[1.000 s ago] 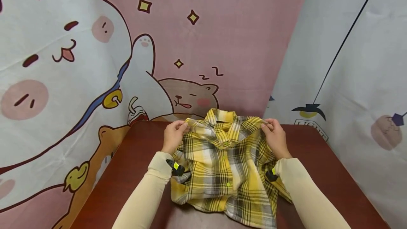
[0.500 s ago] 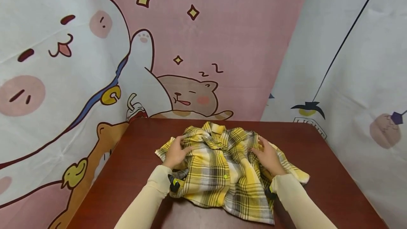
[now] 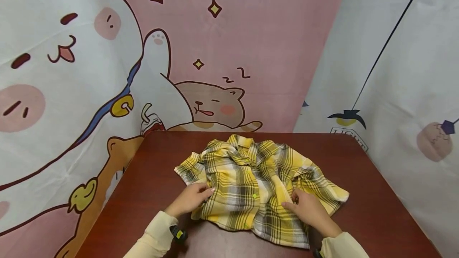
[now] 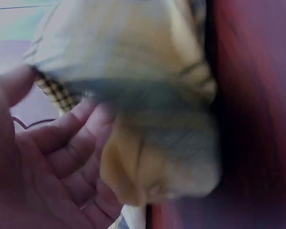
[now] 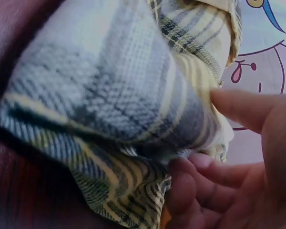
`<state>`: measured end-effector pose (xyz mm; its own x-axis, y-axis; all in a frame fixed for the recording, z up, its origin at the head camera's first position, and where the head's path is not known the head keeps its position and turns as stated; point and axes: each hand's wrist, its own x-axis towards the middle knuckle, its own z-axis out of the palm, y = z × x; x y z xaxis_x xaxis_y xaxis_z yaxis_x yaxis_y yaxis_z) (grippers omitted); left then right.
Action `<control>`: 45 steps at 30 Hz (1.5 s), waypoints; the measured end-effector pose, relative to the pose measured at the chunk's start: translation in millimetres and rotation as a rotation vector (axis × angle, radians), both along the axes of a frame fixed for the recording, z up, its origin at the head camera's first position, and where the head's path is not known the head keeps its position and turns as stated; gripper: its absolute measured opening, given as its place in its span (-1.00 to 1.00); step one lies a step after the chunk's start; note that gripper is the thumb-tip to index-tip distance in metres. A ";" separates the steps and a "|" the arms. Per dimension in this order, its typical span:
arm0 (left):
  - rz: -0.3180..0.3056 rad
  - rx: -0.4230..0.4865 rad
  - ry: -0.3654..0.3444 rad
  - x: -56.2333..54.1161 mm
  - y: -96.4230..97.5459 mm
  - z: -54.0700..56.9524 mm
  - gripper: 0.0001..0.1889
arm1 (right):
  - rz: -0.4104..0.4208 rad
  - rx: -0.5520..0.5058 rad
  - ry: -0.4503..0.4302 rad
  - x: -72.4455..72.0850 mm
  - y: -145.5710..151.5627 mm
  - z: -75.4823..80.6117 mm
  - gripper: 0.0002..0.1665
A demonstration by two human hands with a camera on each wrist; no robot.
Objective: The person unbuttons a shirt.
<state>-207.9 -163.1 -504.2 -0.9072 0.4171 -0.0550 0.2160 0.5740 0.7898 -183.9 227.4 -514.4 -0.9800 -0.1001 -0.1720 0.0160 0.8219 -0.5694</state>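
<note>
A yellow, white and black plaid shirt [image 3: 236,186] lies front up on the table, its collar [image 3: 245,141] toward the far edge and its sleeves spread to both sides. At the shirt's left side edge, my left hand [image 3: 190,199] has its thumb over the cloth. The left wrist view shows its fingers [image 4: 71,148] loosely bent beside blurred cloth. My right hand [image 3: 309,210] is at the opposite side edge, thumb on top. In the right wrist view, its fingertips [image 5: 188,167] reach under a fold, with a gap between thumb and fingers.
The dark red-brown table [image 3: 150,162] extends around the shirt on all sides. Behind it stands a pink cartoon backdrop [image 3: 272,51], and a white printed sheet [image 3: 405,71] hangs along the right.
The shirt, earlier held up by its shoulders, was lowered onto the table and released. Both hands then moved down from the shoulders to the side edges of its body.
</note>
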 end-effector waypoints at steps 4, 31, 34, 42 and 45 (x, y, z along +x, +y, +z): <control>-0.039 -0.014 -0.050 7.8 6.7 1.0 -0.45 | 0.050 -0.048 -0.079 -2.7 2.0 -7.4 -0.57; 0.022 -0.036 0.123 -30.1 11.2 -16.6 -0.64 | 0.086 -0.139 0.145 -38.6 25.5 -20.6 -0.74; 0.014 0.030 0.100 -31.0 5.4 -12.3 -0.54 | 0.182 -0.212 0.160 -36.9 29.7 -16.2 -0.69; 0.029 0.251 0.079 -35.8 -2.9 27.1 -0.65 | 0.104 -0.588 0.188 -36.4 37.0 20.8 -0.72; 0.054 0.459 -0.012 -35.1 -3.2 45.7 -0.72 | 0.041 -0.804 0.166 -34.8 37.1 42.8 -0.68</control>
<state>-243.0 -166.3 -458.5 -0.9289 0.3527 0.1132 0.1843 0.1749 0.9672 -218.7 264.4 -471.6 -0.9793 -0.1670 0.1140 -0.1410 0.1601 -0.9770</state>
